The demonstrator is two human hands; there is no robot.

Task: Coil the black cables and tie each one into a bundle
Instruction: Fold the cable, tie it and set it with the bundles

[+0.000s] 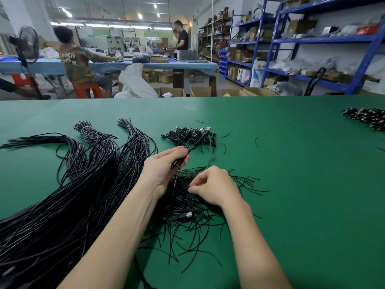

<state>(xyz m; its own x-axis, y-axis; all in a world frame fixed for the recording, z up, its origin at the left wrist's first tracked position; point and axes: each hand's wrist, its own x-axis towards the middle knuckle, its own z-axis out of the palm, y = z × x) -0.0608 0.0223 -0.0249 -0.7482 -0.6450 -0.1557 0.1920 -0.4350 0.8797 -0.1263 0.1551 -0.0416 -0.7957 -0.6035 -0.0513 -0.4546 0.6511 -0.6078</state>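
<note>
My left hand (164, 166) grips a coiled black cable (192, 146) whose USB plug (207, 129) sticks up toward the far side. Red wire ends hang below that hand. My right hand (213, 187) rests on a heap of short black twist ties (187, 209), its fingers curled and pinching at one of them. A thick mass of long loose black cables (68, 195) lies at the left, fanned across the green table (291, 174). A small pile of tied cable bundles (187, 136) lies just beyond my hands.
Another pile of tied bundles (366, 117) sits at the table's far right edge. A few stray ties (224, 146) lie scattered mid-table. Beyond the table are cardboard boxes, blue shelving (312, 40) and people at another workbench.
</note>
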